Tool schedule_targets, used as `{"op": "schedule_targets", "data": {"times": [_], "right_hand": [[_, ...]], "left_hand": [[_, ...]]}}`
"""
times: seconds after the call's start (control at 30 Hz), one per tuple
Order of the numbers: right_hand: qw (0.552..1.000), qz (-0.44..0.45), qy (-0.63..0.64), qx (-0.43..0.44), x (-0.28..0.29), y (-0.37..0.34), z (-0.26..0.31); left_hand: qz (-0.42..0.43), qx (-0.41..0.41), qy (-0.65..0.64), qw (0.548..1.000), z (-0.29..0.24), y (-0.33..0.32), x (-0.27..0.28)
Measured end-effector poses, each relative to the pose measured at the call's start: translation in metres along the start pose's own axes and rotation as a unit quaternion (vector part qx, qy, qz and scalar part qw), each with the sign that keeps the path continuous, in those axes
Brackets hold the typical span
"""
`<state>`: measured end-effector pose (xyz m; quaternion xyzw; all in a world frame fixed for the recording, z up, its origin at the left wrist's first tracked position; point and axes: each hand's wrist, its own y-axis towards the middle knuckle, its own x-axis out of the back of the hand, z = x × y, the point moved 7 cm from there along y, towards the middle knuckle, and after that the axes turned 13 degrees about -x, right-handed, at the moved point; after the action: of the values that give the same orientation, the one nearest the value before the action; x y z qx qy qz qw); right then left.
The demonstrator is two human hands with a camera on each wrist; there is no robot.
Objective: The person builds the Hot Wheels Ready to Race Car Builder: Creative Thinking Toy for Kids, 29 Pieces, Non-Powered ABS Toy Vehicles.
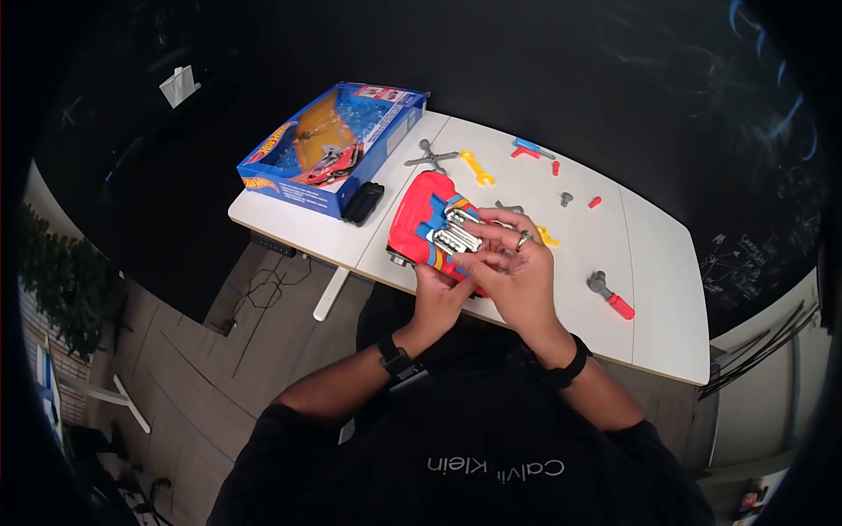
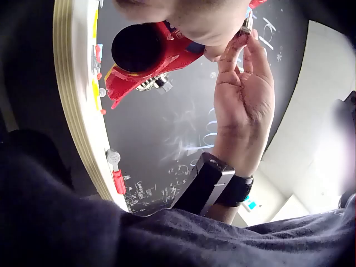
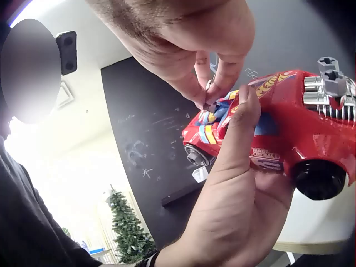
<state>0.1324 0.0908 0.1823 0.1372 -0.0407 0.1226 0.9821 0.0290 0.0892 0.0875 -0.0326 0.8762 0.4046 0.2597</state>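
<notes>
A red toy car (image 1: 412, 215) with blue and yellow stripes is held up over the table's front edge. My left hand (image 1: 438, 302) grips its side; in the right wrist view the left hand (image 3: 236, 192) has its palm under the car (image 3: 278, 133) and its thumb along the side. Fingertips of my right hand (image 1: 526, 285) touch silver engine-like parts (image 1: 458, 238) on the car. In the right wrist view the right hand (image 3: 189, 39) pinches a small piece at the striped end; the fingers mostly hide it. The left wrist view shows the right hand (image 2: 243, 103) with bent fingers.
On the white table (image 1: 658, 263), a blue toy box (image 1: 373, 149) stands at the left, with a black piece (image 1: 362, 203) beside it. Behind and to the right lie a grey cross-shaped part (image 1: 430, 158), a yellow wrench (image 1: 476, 168), a red-handled tool (image 1: 617, 301) and several small parts.
</notes>
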Motion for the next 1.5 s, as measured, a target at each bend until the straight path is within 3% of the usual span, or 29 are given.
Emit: {"op": "schedule_targets", "data": {"times": [0.1,0.4,0.47,0.7,1.2,1.3,1.37,1.5], "right_hand": [[0.999,0.018,0.033,-0.007,0.001,-0.002,-0.001],[0.994,-0.022,-0.106,0.015,0.009,0.001,0.001],[0.954,-0.068,-0.256,0.139,0.007,-0.005,0.016],[0.964,-0.068,-0.228,0.124,0.006,-0.004,0.01],[0.919,-0.098,-0.335,0.184,0.0,-0.01,0.012],[0.906,-0.093,-0.361,0.199,-0.002,-0.013,0.013],[0.869,-0.075,-0.442,0.208,-0.01,-0.016,0.017],[0.867,-0.053,-0.455,0.193,-0.011,-0.019,0.017]], "left_hand": [[0.013,0.026,0.002,1.0,0.007,-0.002,0.004],[0.021,0.014,0.005,1.0,0.013,-0.008,0.006],[0.018,0.016,-0.005,1.0,0.013,-0.008,0.006],[0.032,0.031,-0.022,0.999,0.009,-0.008,0.001],[0.02,0.053,-0.03,0.998,0.015,-0.013,0.004],[0.028,0.052,0.011,0.998,0.019,-0.016,0.01],[0.015,0.025,0.096,0.995,0.016,-0.019,0.015],[0.006,0.014,0.094,0.995,0.007,-0.011,0.008]]}}
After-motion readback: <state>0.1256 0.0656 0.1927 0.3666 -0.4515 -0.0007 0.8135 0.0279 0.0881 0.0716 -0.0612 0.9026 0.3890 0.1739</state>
